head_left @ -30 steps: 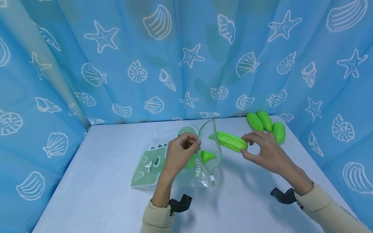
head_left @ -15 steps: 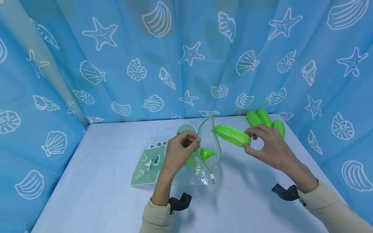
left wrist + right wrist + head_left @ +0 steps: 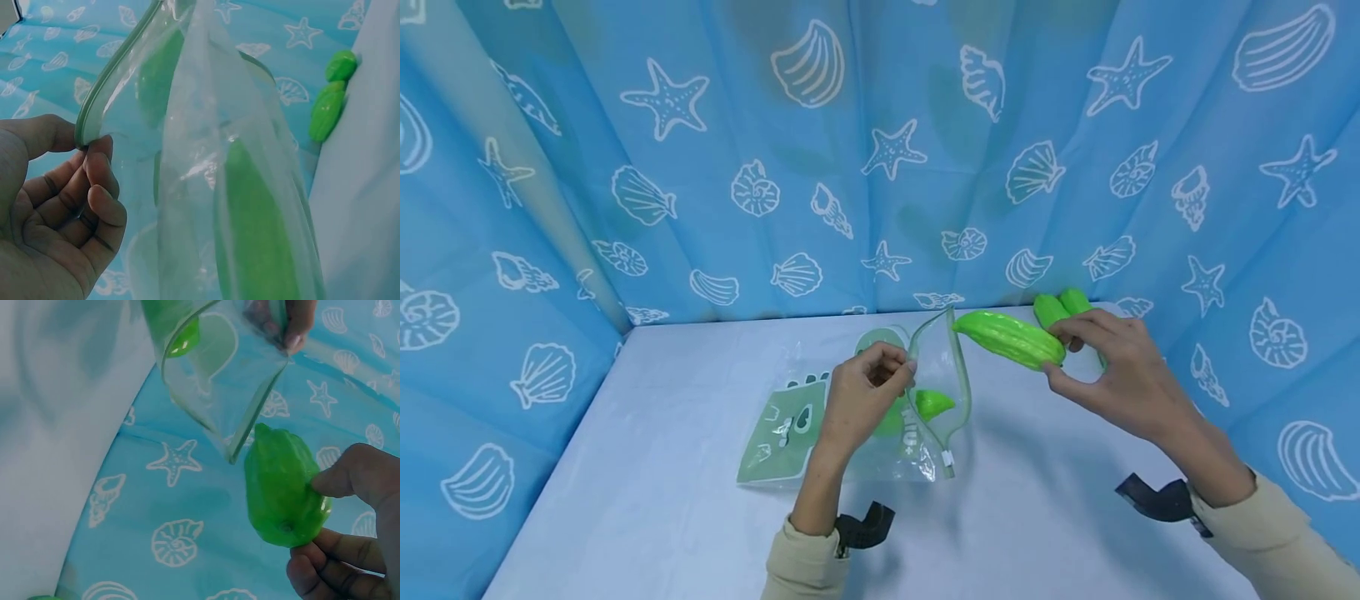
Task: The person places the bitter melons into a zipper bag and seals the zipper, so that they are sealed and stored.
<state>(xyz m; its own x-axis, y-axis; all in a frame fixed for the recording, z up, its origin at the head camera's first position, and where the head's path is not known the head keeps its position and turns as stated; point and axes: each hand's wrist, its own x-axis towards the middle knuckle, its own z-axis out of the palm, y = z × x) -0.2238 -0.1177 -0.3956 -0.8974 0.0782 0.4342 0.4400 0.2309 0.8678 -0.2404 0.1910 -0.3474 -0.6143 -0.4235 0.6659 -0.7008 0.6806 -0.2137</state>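
Gripping a ridged green fruit, thumb and fingers parted by its width, the right hand holds it at two o'clock of the clear bag; the left hand, thumb meeting fingers, pinches the rim at nine o'clock.

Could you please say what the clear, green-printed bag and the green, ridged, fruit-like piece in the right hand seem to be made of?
The clear, green-printed bag looks like thin, glossy plastic film, being see-through and creased with highlights. The bright green, ridged, fruit-like piece may be glossy moulded plastic or coated foam, given its even colour and glints.
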